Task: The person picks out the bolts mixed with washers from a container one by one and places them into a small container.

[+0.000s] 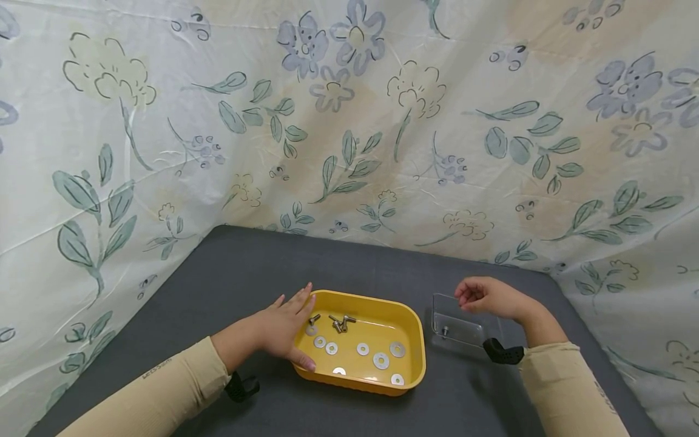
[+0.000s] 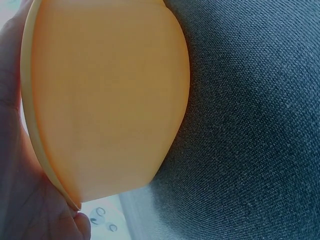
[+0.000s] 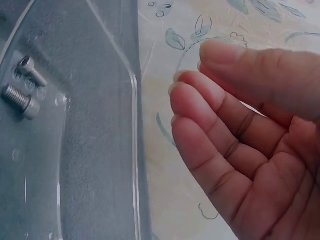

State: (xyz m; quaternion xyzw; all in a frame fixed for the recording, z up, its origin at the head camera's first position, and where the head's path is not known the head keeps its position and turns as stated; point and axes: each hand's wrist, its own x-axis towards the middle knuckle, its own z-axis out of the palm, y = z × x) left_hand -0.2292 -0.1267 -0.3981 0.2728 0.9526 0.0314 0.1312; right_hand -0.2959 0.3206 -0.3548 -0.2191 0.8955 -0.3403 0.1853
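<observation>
A yellow tray [image 1: 377, 300] holds several flat washers [image 1: 381, 360] and a small cluster of socket-head screws [image 1: 341, 324]. My left hand [image 1: 281, 328] rests on the tray's left rim with fingers spread; in the left wrist view the palm [image 2: 30, 195] lies along the tray's outer wall [image 2: 110, 100]. To the right stands a clear plastic box [image 1: 459, 328]. Two screws [image 3: 21, 101] lie in it in the right wrist view. Above the box's far side hovers my right hand [image 1: 494, 297], fingers loosely bent, thumb near the fingertips, nothing held.
Dark grey cloth [image 1: 262, 255] covers the table under the tray and box. A flowered curtain [image 1: 349, 152] hangs behind the table and along both sides. Each wrist carries a black strap mount [image 1: 502, 352].
</observation>
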